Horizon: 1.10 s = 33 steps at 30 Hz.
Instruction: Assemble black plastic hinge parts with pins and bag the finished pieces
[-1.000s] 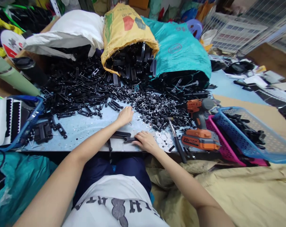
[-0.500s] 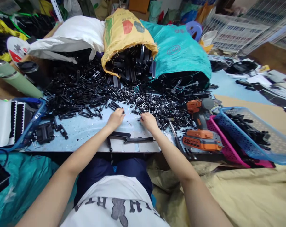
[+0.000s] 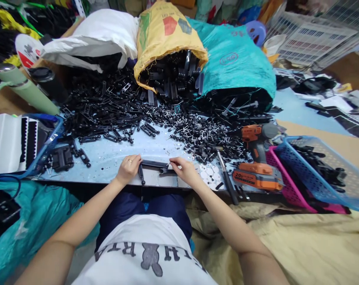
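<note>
A flat black bar lies near the table's front edge, between my two hands. My left hand is at its left end, thumb and fingers pinched together; whatever is in that pinch is hidden. At the bar's right end my right hand is closed too, a tiny pale tip showing at its fingertips, too small to name. Just below the bar is a wrench, its right part covered by my right hand. A short black rod-like piece points toward me beside my left hand.
Heaps of black plastic parts and small screw-like pieces spread across the back. A hammer, an orange cordless drill and a blue basket stand right. Behind is a yellow sack.
Both hands have come back toward me from the edge of the small-parts pile to the ends of the black bar. The view has shifted slightly.
</note>
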Motion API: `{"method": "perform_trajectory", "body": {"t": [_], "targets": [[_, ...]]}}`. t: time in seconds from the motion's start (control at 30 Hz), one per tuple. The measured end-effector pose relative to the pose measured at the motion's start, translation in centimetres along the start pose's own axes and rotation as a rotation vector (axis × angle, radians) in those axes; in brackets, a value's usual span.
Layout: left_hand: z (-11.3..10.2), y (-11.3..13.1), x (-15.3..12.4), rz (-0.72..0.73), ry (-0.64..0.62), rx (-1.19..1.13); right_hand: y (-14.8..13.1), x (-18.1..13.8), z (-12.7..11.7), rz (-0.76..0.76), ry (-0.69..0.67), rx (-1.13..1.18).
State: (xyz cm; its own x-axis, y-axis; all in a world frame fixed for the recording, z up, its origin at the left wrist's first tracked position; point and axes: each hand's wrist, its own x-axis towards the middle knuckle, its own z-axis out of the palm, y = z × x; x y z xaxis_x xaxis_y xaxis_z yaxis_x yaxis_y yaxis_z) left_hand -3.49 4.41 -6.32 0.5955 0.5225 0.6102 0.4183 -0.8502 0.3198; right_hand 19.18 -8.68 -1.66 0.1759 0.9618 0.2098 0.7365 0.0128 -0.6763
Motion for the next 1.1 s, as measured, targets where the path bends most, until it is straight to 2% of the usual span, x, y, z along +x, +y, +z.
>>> {"method": "perform_trajectory", "body": {"t": [0.07,0.17,0.4,0.5,0.6,0.67,0.73,0.8,0.9,1.0,1.1], "targets": [[-0.3,0.2,0.0,0.072,-0.068,0.0,-0.5,0.0,-0.3,-0.094,-0.058,-0.131],[-0.7,0.0,-0.1,0.121,-0.117,0.015,-0.8,0.0,-0.1,-0.12,-0.128,-0.239],[-1.2,-1.4,0.0,0.215,-0.242,0.035,1.3,-1.4,1.8,-0.264,-0.014,-0.202],[-1.6,-0.9,-0.1,0.209,-0.23,0.104,2.4,-2.1,1.9,-0.298,-0.018,-0.205],[-1.6,0.1,-0.1,0.351,-0.277,0.065,3.2,-1.9,1.1,-0.364,-0.11,-0.254],[-1.2,0.8,0.4,0.479,-0.37,0.01,3.6,-1.5,0.3,-0.42,-0.203,-0.318],[-0.7,1.4,1.2,0.531,-0.46,0.01,4.0,-1.1,-0.4,-0.433,-0.252,-0.43],[0.0,2.0,2.4,0.501,-0.525,0.059,4.5,-0.9,-0.7,-0.362,-0.204,-0.573],[0.9,2.9,4.3,0.37,-0.581,0.128,4.6,-0.8,-0.8,-0.256,-0.071,-0.71],[0.3,3.9,5.5,0.277,-0.585,0.096,2.7,-1.1,-2.1,-0.352,-0.034,-0.642],[-2.7,5.6,5.3,0.297,-0.486,-0.124,-1.1,-2.0,-4.9,-0.492,-0.136,-0.394]]}}
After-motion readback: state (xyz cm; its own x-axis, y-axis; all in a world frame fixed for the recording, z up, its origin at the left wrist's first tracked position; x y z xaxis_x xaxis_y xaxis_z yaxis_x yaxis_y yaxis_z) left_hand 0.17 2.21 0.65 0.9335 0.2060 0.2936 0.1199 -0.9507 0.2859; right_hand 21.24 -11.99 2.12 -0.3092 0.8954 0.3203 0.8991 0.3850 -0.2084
